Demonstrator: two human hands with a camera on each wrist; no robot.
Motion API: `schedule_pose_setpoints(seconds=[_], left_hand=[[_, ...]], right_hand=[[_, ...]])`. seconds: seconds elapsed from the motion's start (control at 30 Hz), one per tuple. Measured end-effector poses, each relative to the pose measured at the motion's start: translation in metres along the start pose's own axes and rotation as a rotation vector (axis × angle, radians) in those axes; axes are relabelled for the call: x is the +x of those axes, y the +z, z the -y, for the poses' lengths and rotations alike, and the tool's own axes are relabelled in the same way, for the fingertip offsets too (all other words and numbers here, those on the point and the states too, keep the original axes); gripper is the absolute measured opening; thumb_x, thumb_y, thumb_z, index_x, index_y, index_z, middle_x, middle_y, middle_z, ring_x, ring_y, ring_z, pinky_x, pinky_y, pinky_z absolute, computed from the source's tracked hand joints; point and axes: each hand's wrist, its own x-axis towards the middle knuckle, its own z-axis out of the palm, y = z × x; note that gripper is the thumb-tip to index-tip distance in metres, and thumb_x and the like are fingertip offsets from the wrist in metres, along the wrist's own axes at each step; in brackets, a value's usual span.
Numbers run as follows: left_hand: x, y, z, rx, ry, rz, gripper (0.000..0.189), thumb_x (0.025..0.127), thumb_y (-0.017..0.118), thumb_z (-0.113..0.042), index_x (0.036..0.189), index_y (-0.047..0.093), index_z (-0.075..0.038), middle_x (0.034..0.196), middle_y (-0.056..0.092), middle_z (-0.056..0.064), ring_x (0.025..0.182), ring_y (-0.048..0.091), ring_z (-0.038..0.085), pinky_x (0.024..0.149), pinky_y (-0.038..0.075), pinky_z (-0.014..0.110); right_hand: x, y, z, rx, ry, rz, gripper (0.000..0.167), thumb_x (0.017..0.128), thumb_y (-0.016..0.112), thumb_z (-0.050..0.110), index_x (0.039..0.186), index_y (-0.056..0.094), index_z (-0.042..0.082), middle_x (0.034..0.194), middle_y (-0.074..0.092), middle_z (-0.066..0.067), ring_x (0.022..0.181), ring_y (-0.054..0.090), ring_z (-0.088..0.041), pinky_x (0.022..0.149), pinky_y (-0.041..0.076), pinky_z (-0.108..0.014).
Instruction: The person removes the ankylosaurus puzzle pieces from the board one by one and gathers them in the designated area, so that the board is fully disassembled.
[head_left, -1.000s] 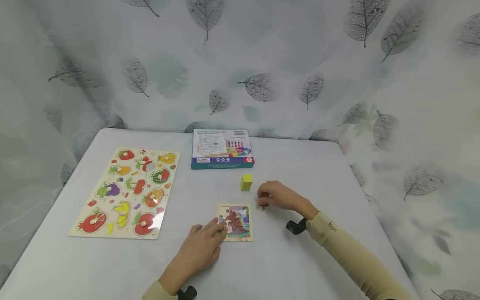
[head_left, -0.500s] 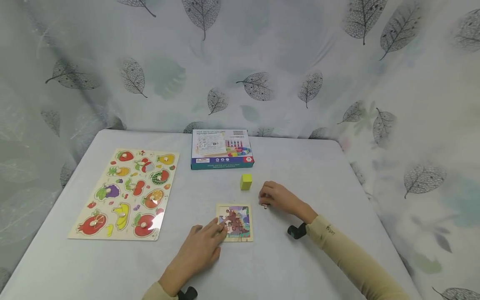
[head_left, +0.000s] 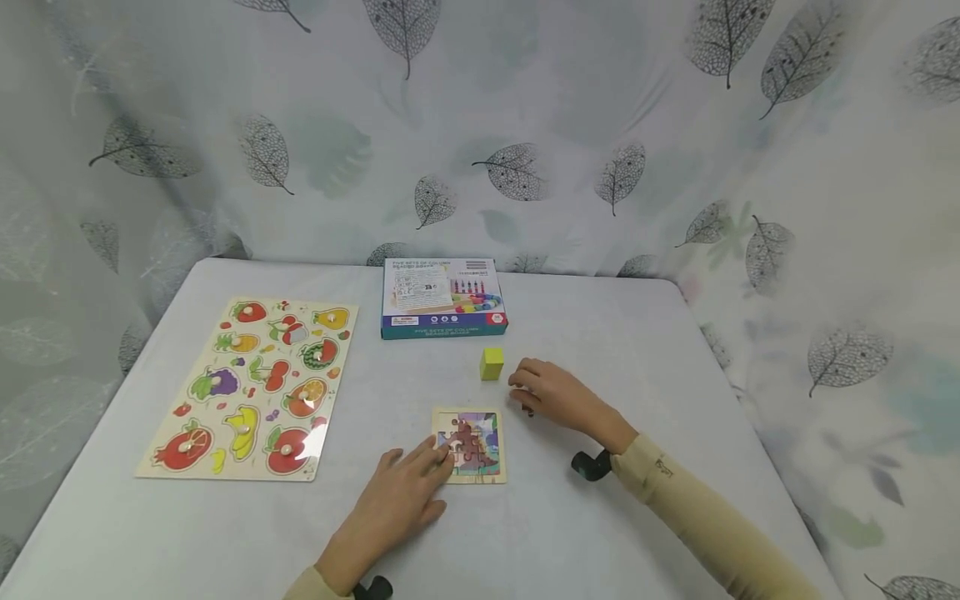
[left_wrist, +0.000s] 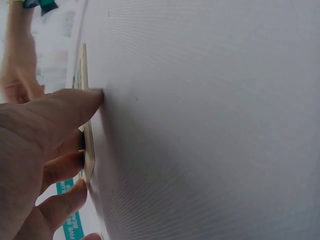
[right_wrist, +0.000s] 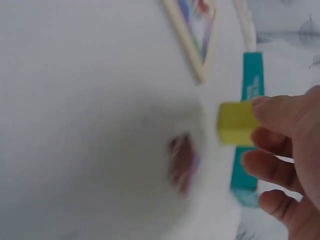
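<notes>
A small square wooden jigsaw puzzle (head_left: 491,479) lies flat on the white table, its tray showing a brown picture within a pale frame. My left hand (head_left: 397,500) rests at its left side, fingertips on the frame and thumb touching the cloth in the left wrist view. Right of the puzzle, my right hand (head_left: 562,396) hovers low with relaxed fingers, holding nothing. Beneath it is a brown puzzle piece (right_wrist: 183,164), blurred and apart from the fingers in the right wrist view; the hand mostly hides it in the head view.
A yellow block (head_left: 492,364) stands just behind the puzzle, near my right fingers. Farther back lies a flat boxed set (head_left: 446,327) with a teal edge. To the left is a large fruit peg board (head_left: 247,392). A leaf-patterned curtain (head_left: 570,100) hangs behind the table.
My right fingers have loosened from the puzzle piece and shifted slightly left above it. The piece's visible side went from dark to pinkish to dark. The left hand has stayed in place.
</notes>
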Motion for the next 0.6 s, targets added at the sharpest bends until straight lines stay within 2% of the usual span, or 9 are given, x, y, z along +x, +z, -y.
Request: schedule_pose_setpoints(seconds=[0.13, 0.27, 0.47, 0.6], left_hand=[[-0.001, 0.0, 0.001, -0.029, -0.006, 0.045, 0.059, 0.084, 0.077, -0.041, 0.136, 0.063, -0.015, 0.143, 0.061, 0.002, 0.141, 0.051, 0.026, 0.104, 0.047, 0.057], [0.0, 0.001, 0.003, -0.029, -0.002, 0.05, 0.06, 0.085, 0.077, -0.042, 0.137, 0.063, -0.015, 0.145, 0.059, 0.002, 0.141, 0.05, 0.026, 0.105, 0.046, 0.058], [-0.001, 0.002, 0.002, -0.025, 0.006, 0.033, 0.061, 0.084, 0.077, -0.042, 0.136, 0.063, -0.015, 0.145, 0.06, 0.002, 0.141, 0.051, 0.026, 0.105, 0.047, 0.059], [-0.001, 0.002, 0.003, -0.012, -0.001, 0.055, 0.061, 0.084, 0.076, -0.044, 0.137, 0.062, -0.016, 0.146, 0.059, 0.001, 0.142, 0.05, 0.025, 0.105, 0.047, 0.059]], right_hand=[[0.017, -0.007, 0.022, -0.037, -0.05, 0.161, 0.022, 0.093, 0.071, 0.02, 0.113, 0.072, 0.011, 0.102, 0.071, -0.001, 0.086, 0.064, -0.012, 0.082, 0.058, -0.027], [0.034, -0.005, 0.038, -0.052, -0.102, 0.304, 0.026, 0.096, 0.068, 0.026, 0.12, 0.071, 0.015, 0.106, 0.071, 0.0, 0.087, 0.063, -0.012, 0.085, 0.057, -0.025], [0.051, 0.003, 0.048, -0.025, -0.149, 0.367, 0.029, 0.096, 0.068, 0.03, 0.122, 0.069, 0.018, 0.104, 0.067, 0.002, 0.081, 0.056, -0.009, 0.08, 0.055, -0.022], [0.058, 0.007, 0.051, -0.001, -0.158, 0.405, 0.028, 0.094, 0.07, 0.029, 0.12, 0.069, 0.02, 0.102, 0.064, 0.003, 0.08, 0.052, -0.007, 0.077, 0.052, -0.019]])
